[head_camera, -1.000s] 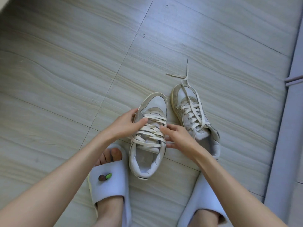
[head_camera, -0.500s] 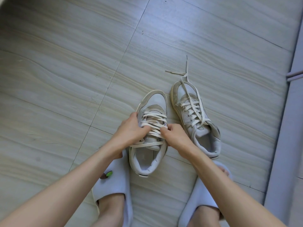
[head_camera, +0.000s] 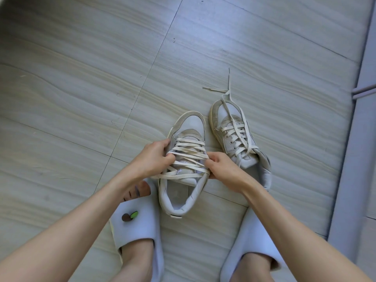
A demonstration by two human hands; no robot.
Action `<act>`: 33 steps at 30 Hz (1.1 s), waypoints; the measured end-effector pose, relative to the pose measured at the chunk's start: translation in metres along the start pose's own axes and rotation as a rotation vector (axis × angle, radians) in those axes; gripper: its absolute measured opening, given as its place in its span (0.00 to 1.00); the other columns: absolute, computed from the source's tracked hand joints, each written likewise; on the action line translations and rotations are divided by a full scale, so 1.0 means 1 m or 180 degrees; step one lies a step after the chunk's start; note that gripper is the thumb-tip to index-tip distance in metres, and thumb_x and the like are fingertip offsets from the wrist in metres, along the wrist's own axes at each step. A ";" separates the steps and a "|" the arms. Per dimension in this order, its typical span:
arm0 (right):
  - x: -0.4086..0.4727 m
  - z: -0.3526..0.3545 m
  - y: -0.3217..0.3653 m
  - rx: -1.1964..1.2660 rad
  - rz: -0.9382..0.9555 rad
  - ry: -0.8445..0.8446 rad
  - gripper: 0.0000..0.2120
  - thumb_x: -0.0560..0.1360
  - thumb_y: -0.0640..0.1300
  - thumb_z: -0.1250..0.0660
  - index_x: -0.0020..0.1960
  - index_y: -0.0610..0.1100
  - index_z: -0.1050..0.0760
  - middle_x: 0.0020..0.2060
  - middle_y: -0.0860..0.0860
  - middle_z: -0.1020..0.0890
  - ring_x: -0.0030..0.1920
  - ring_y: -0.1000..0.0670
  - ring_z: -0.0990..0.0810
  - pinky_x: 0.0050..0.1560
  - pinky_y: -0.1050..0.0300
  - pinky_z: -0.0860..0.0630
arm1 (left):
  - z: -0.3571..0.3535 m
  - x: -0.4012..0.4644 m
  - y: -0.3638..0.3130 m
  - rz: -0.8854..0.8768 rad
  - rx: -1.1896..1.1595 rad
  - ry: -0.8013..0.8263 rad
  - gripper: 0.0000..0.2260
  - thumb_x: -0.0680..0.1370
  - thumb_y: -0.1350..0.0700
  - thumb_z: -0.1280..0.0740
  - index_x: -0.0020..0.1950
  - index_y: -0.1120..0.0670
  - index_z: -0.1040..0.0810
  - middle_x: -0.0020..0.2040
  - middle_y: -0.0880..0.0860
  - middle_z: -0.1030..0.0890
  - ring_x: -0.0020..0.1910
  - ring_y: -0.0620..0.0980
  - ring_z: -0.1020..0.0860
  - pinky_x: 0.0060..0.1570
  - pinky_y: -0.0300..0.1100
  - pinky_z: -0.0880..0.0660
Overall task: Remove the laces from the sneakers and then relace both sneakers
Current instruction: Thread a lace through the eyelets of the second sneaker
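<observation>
Your left hand and right hand pinch the near sneaker's loosened laces; the far sneaker remains fully laced.

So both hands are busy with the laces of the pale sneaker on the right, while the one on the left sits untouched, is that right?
Sides are swapped. In the head view the left hand and right hand pinch the cream laces of the pale sneaker on the left; the pale sneaker on the right sits untouched.
</observation>
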State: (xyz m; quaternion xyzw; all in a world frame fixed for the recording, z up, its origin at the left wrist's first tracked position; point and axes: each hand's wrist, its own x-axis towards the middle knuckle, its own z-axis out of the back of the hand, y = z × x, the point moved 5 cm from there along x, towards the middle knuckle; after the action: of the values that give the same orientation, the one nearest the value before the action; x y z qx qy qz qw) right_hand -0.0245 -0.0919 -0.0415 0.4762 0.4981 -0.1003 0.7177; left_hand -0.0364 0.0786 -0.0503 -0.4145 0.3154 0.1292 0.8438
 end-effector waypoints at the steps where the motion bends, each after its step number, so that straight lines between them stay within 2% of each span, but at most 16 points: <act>1: 0.000 0.000 -0.001 0.0039 -0.0016 -0.0010 0.14 0.79 0.33 0.47 0.58 0.31 0.26 0.48 0.38 0.19 0.46 0.47 0.21 0.56 0.49 0.23 | 0.000 0.000 0.002 0.0014 -0.0070 0.0026 0.14 0.74 0.59 0.39 0.59 0.54 0.24 0.51 0.55 0.18 0.52 0.55 0.22 0.55 0.48 0.27; 4: -0.004 -0.002 -0.006 0.0231 -0.0132 -0.0006 0.13 0.80 0.40 0.43 0.61 0.39 0.26 0.56 0.40 0.20 0.50 0.50 0.20 0.50 0.57 0.21 | -0.001 -0.003 0.010 0.0070 -0.0729 0.0097 0.20 0.76 0.55 0.35 0.68 0.52 0.29 0.63 0.49 0.22 0.58 0.47 0.22 0.63 0.46 0.28; 6: -0.008 -0.006 -0.009 0.0205 -0.0143 0.0171 0.13 0.79 0.47 0.39 0.62 0.47 0.26 0.56 0.47 0.19 0.53 0.54 0.20 0.47 0.60 0.21 | -0.007 -0.009 0.016 0.0072 -0.1102 0.0227 0.25 0.76 0.52 0.32 0.72 0.52 0.34 0.65 0.47 0.25 0.60 0.44 0.24 0.64 0.45 0.29; 8: -0.012 -0.009 -0.010 0.0196 -0.0158 0.0295 0.11 0.78 0.44 0.36 0.60 0.50 0.27 0.53 0.52 0.18 0.49 0.58 0.19 0.41 0.64 0.22 | -0.013 -0.013 0.022 0.0072 -0.0978 0.0219 0.28 0.74 0.50 0.31 0.73 0.50 0.36 0.65 0.46 0.27 0.63 0.43 0.26 0.65 0.44 0.30; 11: -0.013 -0.006 -0.011 0.0090 -0.0044 0.0225 0.14 0.77 0.36 0.39 0.60 0.49 0.27 0.49 0.51 0.19 0.45 0.57 0.19 0.40 0.65 0.22 | -0.015 -0.017 0.025 -0.0098 -0.0878 -0.0061 0.21 0.75 0.55 0.36 0.66 0.42 0.32 0.60 0.47 0.21 0.56 0.38 0.22 0.55 0.34 0.27; 13: -0.015 -0.006 -0.012 0.0162 0.0025 0.0263 0.16 0.77 0.36 0.40 0.62 0.48 0.28 0.51 0.49 0.19 0.47 0.55 0.19 0.44 0.63 0.21 | -0.015 -0.016 0.026 -0.0139 -0.0917 -0.0050 0.20 0.76 0.57 0.36 0.67 0.43 0.32 0.61 0.46 0.23 0.59 0.41 0.23 0.58 0.38 0.27; 15: -0.017 -0.006 -0.015 0.0317 0.0068 0.0267 0.16 0.77 0.38 0.38 0.63 0.50 0.29 0.53 0.51 0.19 0.49 0.56 0.19 0.46 0.60 0.20 | -0.014 -0.017 0.027 -0.0142 -0.1019 0.0057 0.23 0.76 0.54 0.33 0.69 0.45 0.34 0.62 0.42 0.27 0.63 0.44 0.26 0.62 0.45 0.29; 16: -0.017 -0.005 -0.016 0.0293 0.0107 0.0209 0.16 0.77 0.41 0.36 0.63 0.52 0.30 0.54 0.52 0.20 0.50 0.56 0.19 0.47 0.59 0.20 | -0.013 -0.018 0.027 -0.0172 -0.1032 0.0051 0.23 0.75 0.52 0.32 0.69 0.44 0.34 0.62 0.40 0.29 0.62 0.44 0.27 0.61 0.44 0.29; 18: -0.017 0.001 -0.012 -0.0146 0.0267 -0.0100 0.17 0.76 0.48 0.34 0.62 0.57 0.32 0.56 0.53 0.21 0.52 0.56 0.19 0.50 0.55 0.20 | -0.008 -0.020 0.022 -0.0324 -0.0944 -0.0198 0.19 0.75 0.48 0.32 0.64 0.41 0.32 0.61 0.40 0.29 0.58 0.42 0.26 0.55 0.39 0.27; 20: -0.015 0.012 -0.004 -0.0770 0.0573 -0.0655 0.16 0.76 0.52 0.35 0.63 0.54 0.29 0.54 0.54 0.21 0.48 0.60 0.21 0.50 0.62 0.23 | 0.000 -0.021 0.014 -0.0578 -0.0764 -0.0680 0.11 0.76 0.50 0.34 0.58 0.42 0.28 0.57 0.43 0.26 0.52 0.40 0.25 0.47 0.33 0.26; 22: -0.015 0.020 0.006 -0.1161 0.0874 -0.1170 0.12 0.78 0.49 0.37 0.60 0.49 0.25 0.50 0.52 0.21 0.43 0.63 0.25 0.45 0.72 0.30 | 0.008 -0.018 0.004 -0.0737 -0.0517 -0.1060 0.06 0.77 0.53 0.35 0.53 0.45 0.24 0.50 0.45 0.25 0.45 0.39 0.24 0.41 0.30 0.29; 24: -0.013 0.021 0.013 -0.1309 0.1034 -0.1366 0.08 0.78 0.47 0.37 0.55 0.48 0.22 0.47 0.51 0.22 0.41 0.62 0.27 0.43 0.71 0.32 | 0.011 -0.012 -0.004 -0.0776 -0.0313 -0.1153 0.05 0.77 0.55 0.34 0.51 0.49 0.21 0.46 0.47 0.25 0.40 0.40 0.25 0.41 0.31 0.32; 28: -0.004 0.014 0.016 -0.1628 0.0938 -0.1350 0.06 0.76 0.48 0.35 0.49 0.49 0.21 0.39 0.56 0.29 0.37 0.61 0.30 0.44 0.63 0.36 | 0.006 0.003 -0.019 -0.0809 0.0160 -0.0743 0.05 0.77 0.56 0.34 0.50 0.51 0.19 0.44 0.49 0.25 0.38 0.43 0.26 0.45 0.34 0.33; 30: 0.001 0.009 0.016 -0.1703 0.0898 -0.1293 0.05 0.76 0.49 0.35 0.48 0.50 0.21 0.38 0.56 0.31 0.37 0.61 0.31 0.44 0.63 0.38 | 0.008 0.010 -0.021 -0.0756 0.0423 -0.0439 0.06 0.77 0.57 0.34 0.51 0.52 0.18 0.46 0.50 0.25 0.39 0.44 0.27 0.45 0.35 0.34; 33: 0.005 0.006 0.016 -0.1689 0.0891 -0.1270 0.02 0.75 0.47 0.34 0.45 0.50 0.22 0.38 0.56 0.32 0.37 0.62 0.32 0.40 0.67 0.40 | 0.015 0.013 -0.019 -0.0605 0.0155 -0.0016 0.06 0.76 0.62 0.33 0.50 0.55 0.18 0.46 0.52 0.22 0.40 0.50 0.21 0.47 0.41 0.26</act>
State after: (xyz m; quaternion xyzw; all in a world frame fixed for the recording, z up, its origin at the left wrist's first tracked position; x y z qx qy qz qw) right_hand -0.0080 -0.0867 -0.0356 0.3079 0.2868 0.0408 0.9062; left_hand -0.0110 0.0780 -0.0400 -0.4215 0.2756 0.0420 0.8629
